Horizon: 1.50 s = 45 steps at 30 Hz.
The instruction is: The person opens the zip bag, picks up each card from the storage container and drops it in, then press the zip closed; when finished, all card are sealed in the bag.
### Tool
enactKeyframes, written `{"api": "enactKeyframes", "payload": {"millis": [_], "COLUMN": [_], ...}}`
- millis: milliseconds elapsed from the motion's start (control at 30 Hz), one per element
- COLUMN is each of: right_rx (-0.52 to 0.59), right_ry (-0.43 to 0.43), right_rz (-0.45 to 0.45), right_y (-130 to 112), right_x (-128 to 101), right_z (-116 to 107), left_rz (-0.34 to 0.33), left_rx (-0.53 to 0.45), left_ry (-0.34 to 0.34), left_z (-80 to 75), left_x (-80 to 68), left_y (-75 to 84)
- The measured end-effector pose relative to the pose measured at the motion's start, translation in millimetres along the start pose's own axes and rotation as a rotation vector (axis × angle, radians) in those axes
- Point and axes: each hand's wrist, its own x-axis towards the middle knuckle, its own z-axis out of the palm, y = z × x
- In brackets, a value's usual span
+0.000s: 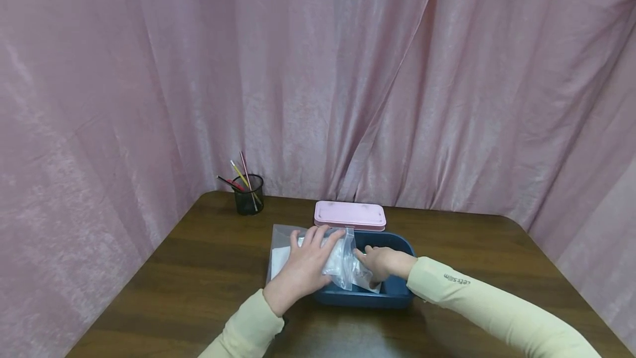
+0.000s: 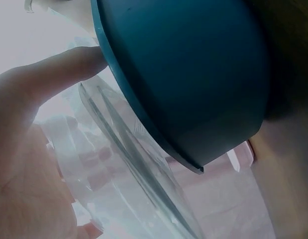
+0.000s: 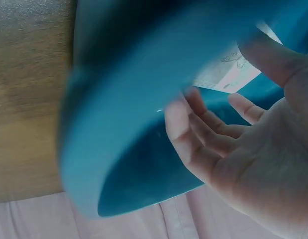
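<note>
A clear zip bag with white contents lies across the left part of a dark blue plastic bin. My left hand holds the bag from above, fingers spread over its far side, and its thumb is right at the bin's rim in the left wrist view. Inside the bin is my right hand, its fingers loosely bent with nothing between them in the right wrist view. A white printed piece shows past these fingers, with the thumb overlapping it.
Behind the bin lies a pink pencil case. A black mesh cup with pencils and other items stands at the back left of the wooden table. Pink curtains surround the table's back and sides.
</note>
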Motion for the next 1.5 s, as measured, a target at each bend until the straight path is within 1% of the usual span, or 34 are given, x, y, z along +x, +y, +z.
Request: {"api": "enactKeyframes", "payload": {"millis": [100,333,567,833,1067,1200,1333,1433,1500], "right_rx": [0.007,-0.006,0.123,0.195,0.247,0.239,0.210,0.237,0.278], "right_ry": [0.017,0.086,0.095,0.098,0.120,0.152,0.201,0.249,0.283], "right_rz": [0.002,0.042,0.031,0.016,0.014,-0.031,-0.146,-0.222,-0.249], "right_y": [-1,0,8,13,13,17,24,30,35], "right_x": [0,0,2,6,-1,-7,-14,-21,-26], "right_z": [2,4,5,9,3,-2,-8,-13,-15], "left_rz": [-0.004,-0.003,0.009,0.002,0.004,0.004,0.000,-0.002,-0.005], "left_rx": [-0.003,-0.014,-0.017,-0.021,-0.013,-0.016,-0.016,-0.019,-0.024], "left_ry": [0.000,0.001,0.008,-0.008,-0.010,-0.006,-0.002,-0.001,0.000], "left_z": [-0.4,-1.9,-4.4,-6.7,-7.4,-7.9,-8.2,-8.0,-8.0], "left_x": [-0.5,-0.9,0.1,-0.7,-1.0,-1.1,-1.1,-1.5,-1.7], "left_y": [0.1,0.1,0.2,2.3,1.8,0.9,0.2,0.0,-0.2]}}
